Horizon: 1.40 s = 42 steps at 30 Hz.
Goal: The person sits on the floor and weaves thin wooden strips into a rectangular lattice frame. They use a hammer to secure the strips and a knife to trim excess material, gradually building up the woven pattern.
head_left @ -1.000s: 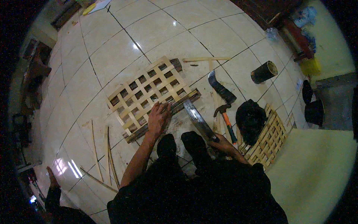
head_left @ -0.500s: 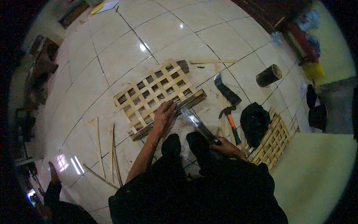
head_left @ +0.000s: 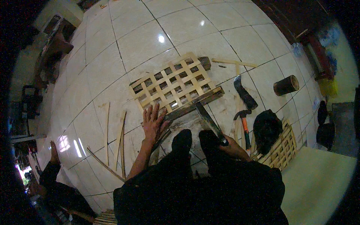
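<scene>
A woven lattice panel of pale flat strips [head_left: 173,85] lies on the floor ahead of my feet, its near edge over a dark wooden beam [head_left: 220,92]. My left hand [head_left: 153,125] rests with fingers spread at the panel's near left corner, holding nothing. In my right hand [head_left: 234,149] is the handle of a machete [head_left: 210,123]. Its blade slants forward and left, the tip at the beam's near side; whether it touches cannot be made out. A dark strip [head_left: 162,140] lies beneath my left wrist.
To the right are a hooked blade [head_left: 245,93], a hammer [head_left: 245,129], a short cylinder [head_left: 286,85], a black bundle [head_left: 267,131] and a second woven panel [head_left: 283,152]. Loose strips [head_left: 122,150] lie left. Another person in dark clothes [head_left: 63,187] sits at lower left.
My left hand has let go of the beam's edge, moved to the panel's left corner and spread its fingers. My right hand keeps the machete. The whole view has shifted.
</scene>
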Tool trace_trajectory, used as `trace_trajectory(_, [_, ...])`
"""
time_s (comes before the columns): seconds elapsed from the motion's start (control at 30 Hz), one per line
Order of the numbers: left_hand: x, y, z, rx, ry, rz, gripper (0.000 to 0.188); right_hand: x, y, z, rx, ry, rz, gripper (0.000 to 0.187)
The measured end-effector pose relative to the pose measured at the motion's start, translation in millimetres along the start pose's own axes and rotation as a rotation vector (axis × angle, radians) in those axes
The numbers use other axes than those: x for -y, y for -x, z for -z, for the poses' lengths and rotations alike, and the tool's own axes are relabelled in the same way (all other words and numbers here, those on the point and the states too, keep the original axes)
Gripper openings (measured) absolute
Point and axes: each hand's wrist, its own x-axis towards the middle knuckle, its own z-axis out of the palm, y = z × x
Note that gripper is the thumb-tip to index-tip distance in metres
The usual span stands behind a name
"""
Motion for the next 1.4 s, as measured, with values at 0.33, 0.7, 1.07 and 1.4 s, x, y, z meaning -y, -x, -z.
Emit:
trace_trajectory(0.33, [7.8,-0.6,-12.4,-0.007,-0.087,-0.015,0.056,33.0,29.4,7.7,-0.106,0.170,-0.395,0.047])
trace_trajectory(0.7, [-60.4,-66.8,-27.5,0.029,0.094,-0.140,0.050,41.8,8.5,11.7,-0.069,0.216,-0.201,0.044])
trace_trajectory(1.07, [-46.2,-63.7,-47.3,-0.024,-0.009,-0.200,0.050,50.6,-8.5,10.6,-0.066,0.390,-0.319,0.046])
trace_trajectory(1.4, [-51.6,-60.0,-37.0,0.008,-0.058,-0.234,0.060,12.4,40.6,3.4,-0.247,0.447,0.036,0.045])
